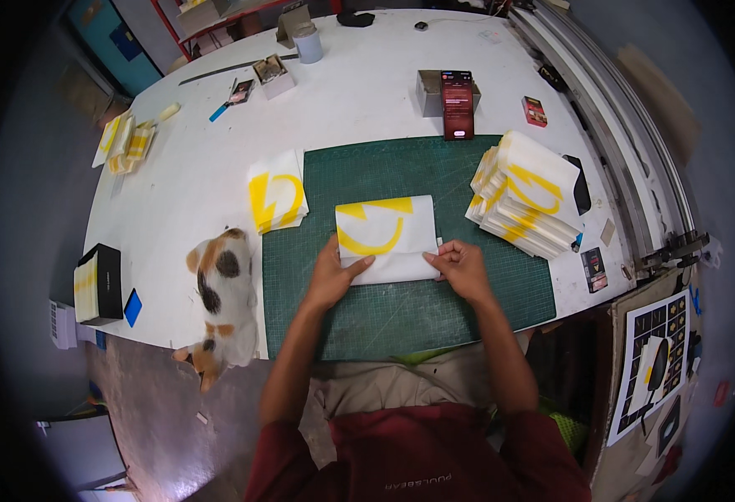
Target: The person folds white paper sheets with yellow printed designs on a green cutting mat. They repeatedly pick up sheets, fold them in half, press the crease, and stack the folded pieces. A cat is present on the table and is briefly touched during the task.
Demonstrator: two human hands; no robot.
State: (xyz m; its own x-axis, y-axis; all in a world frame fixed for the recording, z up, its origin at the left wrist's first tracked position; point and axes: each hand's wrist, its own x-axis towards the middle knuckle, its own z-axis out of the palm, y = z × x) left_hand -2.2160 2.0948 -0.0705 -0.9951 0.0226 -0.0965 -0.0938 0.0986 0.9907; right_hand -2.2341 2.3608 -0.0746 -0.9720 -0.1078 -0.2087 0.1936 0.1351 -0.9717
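Observation:
A folded white sheet with a yellow print [392, 230] lies on the green cutting mat [367, 322]; I cannot tell whether it is cloth or paper. My left hand [331, 274] grips its left edge near the lower corner, thumb on top and fingers partly hidden beside and under it. At the right edge, my right hand [461, 266] pinches the sheet between thumb and fingers. A fold line runs across its lower part, between the two thumbs. To the left rests a smaller pile of similar folded sheets [277, 197], and on the right a taller stack [525, 197].
A calico cat [223, 280] lies at the table's near left edge. A phone [458, 105] leans on a grey box [428, 94] beyond the mat. A black box [99, 284] of folded pieces stands far left. Along the right side runs a metal rail [614, 125].

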